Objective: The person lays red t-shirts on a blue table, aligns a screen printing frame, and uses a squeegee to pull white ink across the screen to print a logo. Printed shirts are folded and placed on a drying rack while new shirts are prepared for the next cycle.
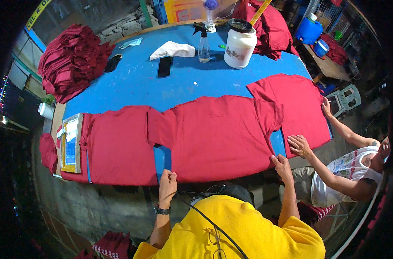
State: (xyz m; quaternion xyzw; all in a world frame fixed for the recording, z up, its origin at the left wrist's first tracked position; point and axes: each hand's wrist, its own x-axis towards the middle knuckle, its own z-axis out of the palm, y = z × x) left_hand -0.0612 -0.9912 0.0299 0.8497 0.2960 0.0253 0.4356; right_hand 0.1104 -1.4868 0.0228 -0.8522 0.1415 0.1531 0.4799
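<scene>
A dark red T-shirt [222, 138] lies spread at the table's near edge, in front of me. My left hand [167, 185], with a watch on its wrist, is closed at the shirt's lower left corner. At the lower right corner, my right hand [283, 169] pinches the hem. Another red T-shirt [118, 144] lies to the left, its sleeve meeting the middle one. A third red T-shirt [295, 108] is on the right, where a co-worker's two hands [299, 146] rest flat on it.
A framed printing screen [71, 144] lies at the left end of the blue table [131, 90]. Heaped red shirts [73, 60] stand at the far left, with more red cloth [272, 32] at the back right. Along the back are a phone [164, 67], spray bottle [204, 47] and white tub [240, 49].
</scene>
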